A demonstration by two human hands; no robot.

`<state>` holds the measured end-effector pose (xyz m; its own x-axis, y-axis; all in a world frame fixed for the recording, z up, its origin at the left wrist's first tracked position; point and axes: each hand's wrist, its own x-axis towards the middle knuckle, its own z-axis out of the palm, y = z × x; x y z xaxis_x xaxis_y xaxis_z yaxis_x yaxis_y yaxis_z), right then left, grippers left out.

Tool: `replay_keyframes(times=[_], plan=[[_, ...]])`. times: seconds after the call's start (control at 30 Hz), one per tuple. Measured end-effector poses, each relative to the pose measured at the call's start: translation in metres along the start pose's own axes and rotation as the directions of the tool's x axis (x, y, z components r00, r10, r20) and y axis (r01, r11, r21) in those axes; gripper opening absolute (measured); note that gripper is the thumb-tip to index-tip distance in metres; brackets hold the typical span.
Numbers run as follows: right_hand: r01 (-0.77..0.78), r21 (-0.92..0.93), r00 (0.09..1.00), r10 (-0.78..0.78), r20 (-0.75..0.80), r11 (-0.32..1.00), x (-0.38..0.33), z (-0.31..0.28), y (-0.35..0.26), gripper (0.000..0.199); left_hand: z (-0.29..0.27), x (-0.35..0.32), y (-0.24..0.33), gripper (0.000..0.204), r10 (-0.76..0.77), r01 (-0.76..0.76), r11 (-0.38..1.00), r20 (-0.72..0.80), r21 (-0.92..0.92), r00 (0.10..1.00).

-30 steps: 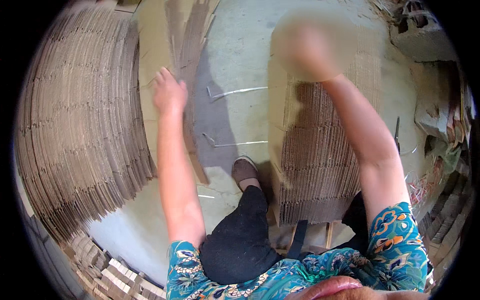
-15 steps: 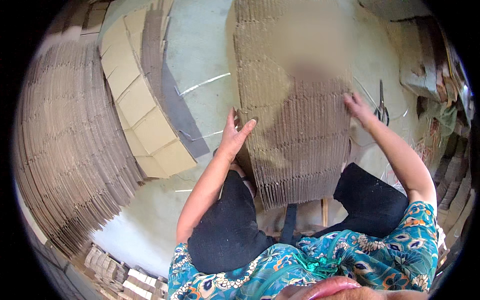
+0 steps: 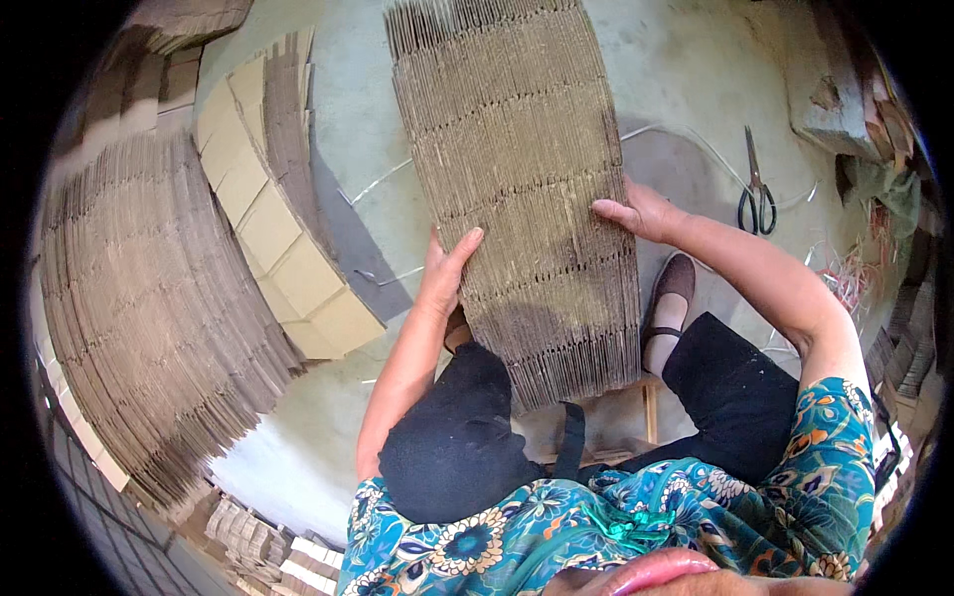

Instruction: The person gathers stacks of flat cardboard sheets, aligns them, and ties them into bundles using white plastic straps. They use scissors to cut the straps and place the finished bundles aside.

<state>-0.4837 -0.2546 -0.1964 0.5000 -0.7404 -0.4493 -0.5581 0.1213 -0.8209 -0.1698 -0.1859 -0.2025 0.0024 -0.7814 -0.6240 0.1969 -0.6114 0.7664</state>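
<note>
A thick stack of flattened corrugated cardboard pieces (image 3: 527,189) stretches away from my lap, its packed edges facing up in rows. My left hand (image 3: 447,268) grips its left side, thumb laid over the top edge and fingers partly hidden down the side. On the opposite side, slightly farther off, my right hand (image 3: 641,211) clasps the stack with its thumb on top. Most of its fingers are out of sight behind the side. The stack's near end lies between my knees.
A larger cardboard stack (image 3: 159,298) fills the left, beside a leaning row of tan cardboard sheets (image 3: 273,223). Black-handled scissors (image 3: 756,199) lie on the floor at right, near a pale strap (image 3: 706,149) and tangled strips (image 3: 850,273). My right shoe (image 3: 674,283) is beside the stack.
The stack's far end has swung left, and its far edge now shows. My right hand has moved in from a blurred spot at the right edge to grip the side. My left hand keeps its hold.
</note>
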Motion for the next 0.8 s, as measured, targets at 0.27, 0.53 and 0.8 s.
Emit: replay_keyframes(times=[0.27, 0.53, 0.8], plan=[[-0.088, -0.104, 0.996, 0.091, 0.024, 0.991, 0.003, 0.001, 0.012, 0.086, 0.009, 0.008, 0.011, 0.079, 0.499, -0.317, 0.709, -0.13, 0.63, 0.857], [-0.46, 0.391, 0.878, 0.342, 0.336, 0.797, 0.01, -0.028, 0.041, 0.086, 0.134, 0.009, 0.048, 0.082, 0.258, -0.961, -0.071, 0.936, 0.266, 0.239], [-0.306, -0.593, 0.883, -0.01, -0.469, 0.745, 0.048, -0.051, 0.094, 0.026, 0.143, 0.015, 0.025, 0.054, 0.091, -0.94, -0.183, 0.957, 0.287, 0.274]])
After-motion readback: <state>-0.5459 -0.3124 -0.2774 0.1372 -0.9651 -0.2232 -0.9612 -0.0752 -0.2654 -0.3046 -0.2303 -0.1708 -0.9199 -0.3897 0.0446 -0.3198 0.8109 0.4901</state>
